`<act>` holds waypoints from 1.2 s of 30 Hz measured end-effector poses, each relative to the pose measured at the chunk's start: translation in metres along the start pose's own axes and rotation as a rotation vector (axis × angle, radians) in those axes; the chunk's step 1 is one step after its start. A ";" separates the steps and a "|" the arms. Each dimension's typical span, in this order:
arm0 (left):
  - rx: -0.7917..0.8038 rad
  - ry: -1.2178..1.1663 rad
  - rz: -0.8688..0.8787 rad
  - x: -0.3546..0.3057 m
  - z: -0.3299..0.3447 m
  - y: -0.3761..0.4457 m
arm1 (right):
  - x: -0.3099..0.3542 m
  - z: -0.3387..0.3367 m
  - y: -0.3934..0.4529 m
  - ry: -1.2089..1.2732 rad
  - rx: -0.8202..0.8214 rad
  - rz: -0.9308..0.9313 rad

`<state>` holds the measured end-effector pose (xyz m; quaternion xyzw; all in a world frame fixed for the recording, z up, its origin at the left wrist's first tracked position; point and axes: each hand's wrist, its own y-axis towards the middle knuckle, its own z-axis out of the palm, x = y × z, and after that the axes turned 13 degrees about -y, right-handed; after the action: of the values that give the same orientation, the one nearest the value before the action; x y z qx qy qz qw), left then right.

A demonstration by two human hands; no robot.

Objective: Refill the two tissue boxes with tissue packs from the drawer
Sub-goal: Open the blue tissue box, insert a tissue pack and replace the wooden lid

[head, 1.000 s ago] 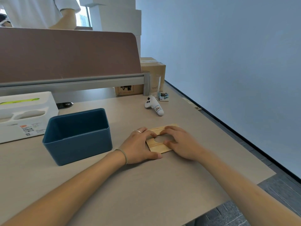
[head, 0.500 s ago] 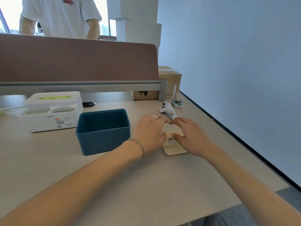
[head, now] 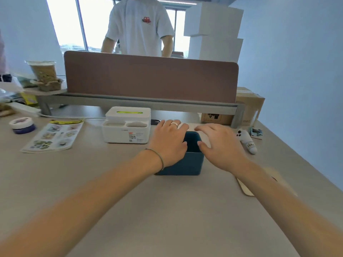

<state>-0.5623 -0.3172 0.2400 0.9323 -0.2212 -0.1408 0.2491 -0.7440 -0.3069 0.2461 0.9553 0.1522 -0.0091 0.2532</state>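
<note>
An open dark blue tissue box (head: 185,164) stands in the middle of the desk, with no lid on it. My left hand (head: 169,140) and my right hand (head: 220,145) hover over its opening, fingers spread and holding nothing. The box's wooden lid (head: 245,190) lies flat on the desk to the right, partly hidden under my right forearm. A white tissue box (head: 128,127) with a closed lid and a green slot sits just left of the blue one. I see no tissue pack and no drawer.
A white controller (head: 246,141) lies right of the blue box. A leaflet (head: 53,135) and a small jar (head: 22,125) are at the left. A brown partition (head: 150,76) runs across the back, with a person (head: 141,25) behind it and a cardboard box (head: 248,106) at its right end.
Both hands have let go of the wooden lid and moved left over the blue box. The lid now lies on the desk to the right. My view has swung left and up.
</note>
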 end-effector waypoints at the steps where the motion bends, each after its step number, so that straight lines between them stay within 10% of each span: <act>1: 0.002 0.004 -0.030 0.012 -0.004 -0.004 | 0.012 0.002 0.008 0.006 0.000 -0.024; 36: -0.084 0.311 -0.895 0.342 -0.228 -0.296 | 0.501 0.050 0.120 0.463 0.231 -0.763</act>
<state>-0.0813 -0.1597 0.2227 0.9352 0.2478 -0.1019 0.2317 -0.2278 -0.2863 0.2129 0.8298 0.5437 0.0950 0.0831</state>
